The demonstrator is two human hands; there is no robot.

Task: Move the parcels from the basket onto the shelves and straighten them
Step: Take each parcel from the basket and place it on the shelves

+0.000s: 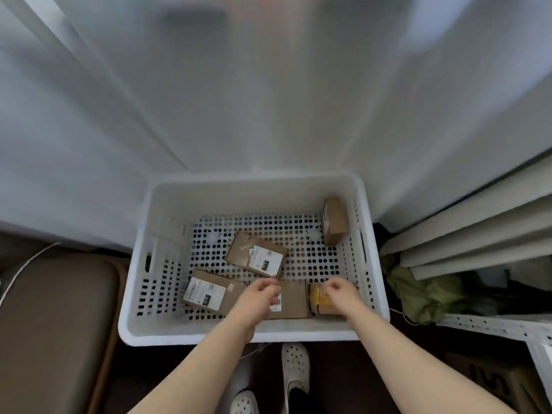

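both forearms are reaching down into the white basket (179,334). the left hand (263,295) is curling its fingers at the edge of a flat brown parcel (294,295) by the near wall, the right hand (342,292) curling over a yellow packet (318,298) just beside it; whether either is gripping, i cannot tell.

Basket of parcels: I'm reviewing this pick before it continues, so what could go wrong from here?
The left hand is over the flat brown box and the right hand at the yellow parcel; these lie side by side, so lifting one may drag the other. The small box standing on end in the far right corner might topple if the basket is jolted.
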